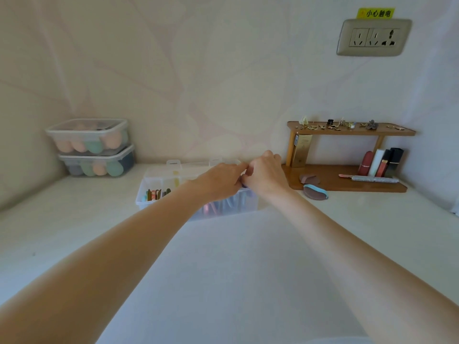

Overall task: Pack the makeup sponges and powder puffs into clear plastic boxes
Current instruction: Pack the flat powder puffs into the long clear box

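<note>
A clear divided plastic box (159,181) stands open at the middle of the white table, with flat powder puffs on edge in its left and front compartments. My left hand (218,180) and my right hand (265,173) meet over its right end, fingers pinched together on a small dark-edged puff (244,185) that is mostly hidden between them. A brown puff with a blue band (315,192) lies on the table right of the box. Two more brown puffs (309,179) rest on the wooden shelf's base.
Two lidded clear boxes (89,147) of egg-shaped sponges are stacked at the back left corner. A wooden two-tier shelf (347,183) at the right holds lipsticks, a gold box and small jewellery. A wall socket (373,37) sits high on the right.
</note>
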Tool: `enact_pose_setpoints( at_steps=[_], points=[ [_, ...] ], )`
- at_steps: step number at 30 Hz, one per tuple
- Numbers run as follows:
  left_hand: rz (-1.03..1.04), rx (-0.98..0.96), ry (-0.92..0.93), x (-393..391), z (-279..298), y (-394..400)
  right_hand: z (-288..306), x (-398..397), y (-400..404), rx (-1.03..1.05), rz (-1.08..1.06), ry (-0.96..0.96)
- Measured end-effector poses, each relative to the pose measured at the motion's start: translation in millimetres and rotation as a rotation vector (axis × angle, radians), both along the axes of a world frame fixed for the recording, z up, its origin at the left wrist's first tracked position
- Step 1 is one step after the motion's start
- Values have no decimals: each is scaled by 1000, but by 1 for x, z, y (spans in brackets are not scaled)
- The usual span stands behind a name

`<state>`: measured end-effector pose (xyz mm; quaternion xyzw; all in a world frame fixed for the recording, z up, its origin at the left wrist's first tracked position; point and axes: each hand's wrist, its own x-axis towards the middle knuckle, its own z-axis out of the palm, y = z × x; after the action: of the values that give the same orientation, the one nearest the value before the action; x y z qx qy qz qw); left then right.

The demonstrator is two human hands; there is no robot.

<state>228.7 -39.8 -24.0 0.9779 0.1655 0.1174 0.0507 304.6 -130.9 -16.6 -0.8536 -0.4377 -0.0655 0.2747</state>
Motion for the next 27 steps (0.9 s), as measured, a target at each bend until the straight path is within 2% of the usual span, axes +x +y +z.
enact_pose_setpoints(
  at_steps=[5, 10, 12, 14, 15, 16, 19, 21, 24, 27],
  points=[
    [-13, 25, -16, -4, 5, 0, -4, 6, 4, -50, -52, 76],
    [-42, -59, -66, -1, 4, 1, -3, 14, -2, -95, 73, 186],
    [-60, -125, -101, 1, 2, 0, 0, 25, -8, 41, 81, 202],
    [-76, -130, -90, 4, -1, -3, 0, 42, -14, 240, 2, 199],
    [-79, -126, -85, 6, -3, -4, -2, 52, -17, 274, -63, 194],
    [-74, -126, -85, 8, -5, -4, -4, 61, -21, 238, -133, 177],
    [-37, -136, -76, 14, -6, -3, -23, 80, -34, -156, -334, 157],
    [-26, -130, -68, 15, -5, -5, -38, 84, -44, -338, -381, 210],
    [-23, -139, -56, 16, -4, -9, -48, 86, -52, -295, -348, 127],
    [1, -190, -25, 17, 1, -11, -39, 83, -51, -84, -266, 63]
  ],
)
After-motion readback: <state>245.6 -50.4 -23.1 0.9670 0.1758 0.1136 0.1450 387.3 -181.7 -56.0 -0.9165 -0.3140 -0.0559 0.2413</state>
